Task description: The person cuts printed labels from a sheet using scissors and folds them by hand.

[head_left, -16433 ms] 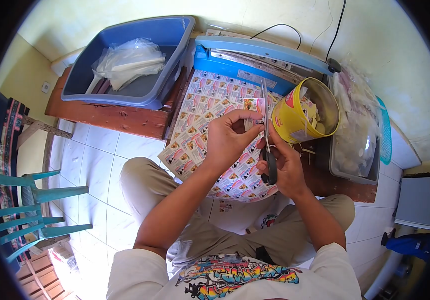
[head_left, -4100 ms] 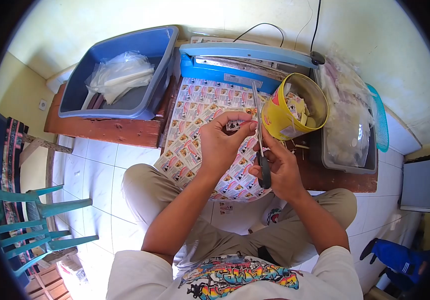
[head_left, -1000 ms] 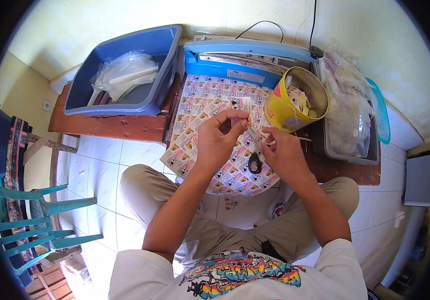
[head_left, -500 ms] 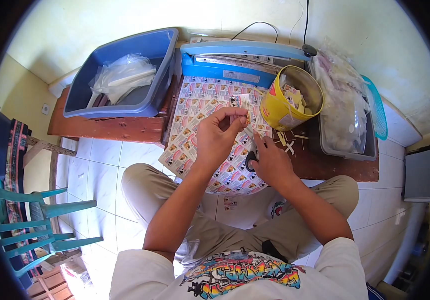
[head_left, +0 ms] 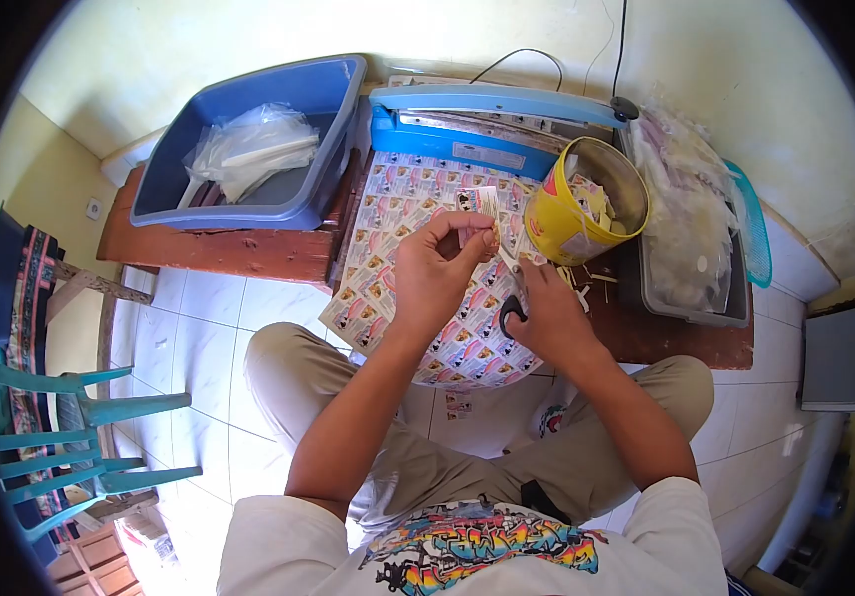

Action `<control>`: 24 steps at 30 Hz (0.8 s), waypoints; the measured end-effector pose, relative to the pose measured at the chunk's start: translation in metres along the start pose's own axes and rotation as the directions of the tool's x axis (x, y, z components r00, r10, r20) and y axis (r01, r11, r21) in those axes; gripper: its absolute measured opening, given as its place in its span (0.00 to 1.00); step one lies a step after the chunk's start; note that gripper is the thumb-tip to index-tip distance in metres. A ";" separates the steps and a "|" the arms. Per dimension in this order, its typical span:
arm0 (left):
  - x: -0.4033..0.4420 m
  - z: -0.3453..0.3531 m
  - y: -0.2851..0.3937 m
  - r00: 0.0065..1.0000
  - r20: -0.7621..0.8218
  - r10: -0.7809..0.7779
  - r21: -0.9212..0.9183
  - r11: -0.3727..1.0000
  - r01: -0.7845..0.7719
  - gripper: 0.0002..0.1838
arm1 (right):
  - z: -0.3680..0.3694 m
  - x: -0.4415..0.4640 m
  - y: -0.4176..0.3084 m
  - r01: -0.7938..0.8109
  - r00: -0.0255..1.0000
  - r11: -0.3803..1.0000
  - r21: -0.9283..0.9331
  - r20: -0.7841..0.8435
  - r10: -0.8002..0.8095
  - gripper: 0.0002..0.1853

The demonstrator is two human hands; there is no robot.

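My left hand (head_left: pixel 432 278) pinches a small printed paper piece (head_left: pixel 474 234) between thumb and fingertips, above the printed label sheets (head_left: pixel 397 199). Low over the same sheets, my right hand (head_left: pixel 554 316) is closed on the scissors, with its thumb at their black handle (head_left: pixel 513 316); the fingers partly cover the blades. A loose printed strip (head_left: pixel 477 195) lies just beyond my left fingertips. Behind my right hand a yellow tub (head_left: pixel 556 219) stands tilted, with paper scraps in it.
A blue paper cutter (head_left: pixel 467 149) spans the back of the sheets. The blue bin (head_left: pixel 318 189) at the left holds clear plastic bags; a grey tray (head_left: pixel 691 316) at the right holds more plastic. Paper slivers lie beside the tub. Green chair at far left (head_left: pixel 139 407).
The scissors, earlier upright in my right hand, came down onto the sheets, and my right hand has closed over them again. My left hand still pinches a small piece.
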State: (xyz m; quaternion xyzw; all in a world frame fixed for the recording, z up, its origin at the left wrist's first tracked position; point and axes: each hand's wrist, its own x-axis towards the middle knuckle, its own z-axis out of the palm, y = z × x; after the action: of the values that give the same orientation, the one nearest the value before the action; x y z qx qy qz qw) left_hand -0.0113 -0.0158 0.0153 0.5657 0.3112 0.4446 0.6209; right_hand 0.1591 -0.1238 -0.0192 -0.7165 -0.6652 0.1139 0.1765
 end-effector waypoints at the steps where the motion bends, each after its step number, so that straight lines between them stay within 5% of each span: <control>1: 0.000 -0.001 0.000 1.000 -0.005 0.000 0.000 1.000 0.000 0.10 | -0.001 0.000 0.001 0.128 0.982 0.991 0.028 -0.140 -0.123 0.42; 2: 0.001 -0.002 0.001 1.000 -0.017 0.014 -0.008 1.000 -0.014 0.10 | -0.005 0.000 0.002 0.132 0.982 0.991 0.027 -0.138 -0.127 0.42; 4: 0.002 -0.004 0.000 0.999 -0.030 0.026 -0.018 0.999 -0.026 0.10 | -0.032 0.001 -0.010 -0.100 0.994 0.934 0.344 0.082 0.077 0.47; 8: 0.007 -0.006 0.002 0.995 -0.101 0.021 -0.135 0.990 -0.035 0.09 | -0.049 -0.001 -0.027 -0.192 0.980 0.849 0.492 0.140 0.141 0.50; 10: 0.009 -0.006 0.003 0.991 -0.133 0.015 -0.170 0.985 -0.037 0.08 | -0.048 -0.004 -0.032 -0.217 0.976 0.618 0.755 0.171 0.134 0.52; 11: 0.009 -0.006 0.002 0.990 -0.137 0.014 -0.183 0.982 -0.039 0.08 | -0.047 -0.007 -0.034 -0.219 0.976 0.618 0.755 0.173 0.134 0.52; 13: 0.010 -0.005 0.003 0.990 -0.139 0.013 -0.195 0.980 -0.040 0.08 | -0.044 -0.010 -0.036 -0.205 0.979 0.378 0.903 0.194 0.066 0.51; 24: 0.014 0.003 0.007 0.993 -0.114 -0.004 -0.196 0.981 -0.019 0.09 | -0.041 -0.008 -0.033 -0.141 0.981 0.345 0.928 0.178 -0.077 0.53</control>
State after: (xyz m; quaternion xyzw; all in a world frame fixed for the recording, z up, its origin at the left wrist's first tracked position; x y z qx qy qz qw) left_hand -0.0047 -0.0046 0.0244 0.4766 0.2985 0.5070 0.6532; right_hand 0.1441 -0.1345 0.0310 -0.4847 -0.4796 0.5450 0.4878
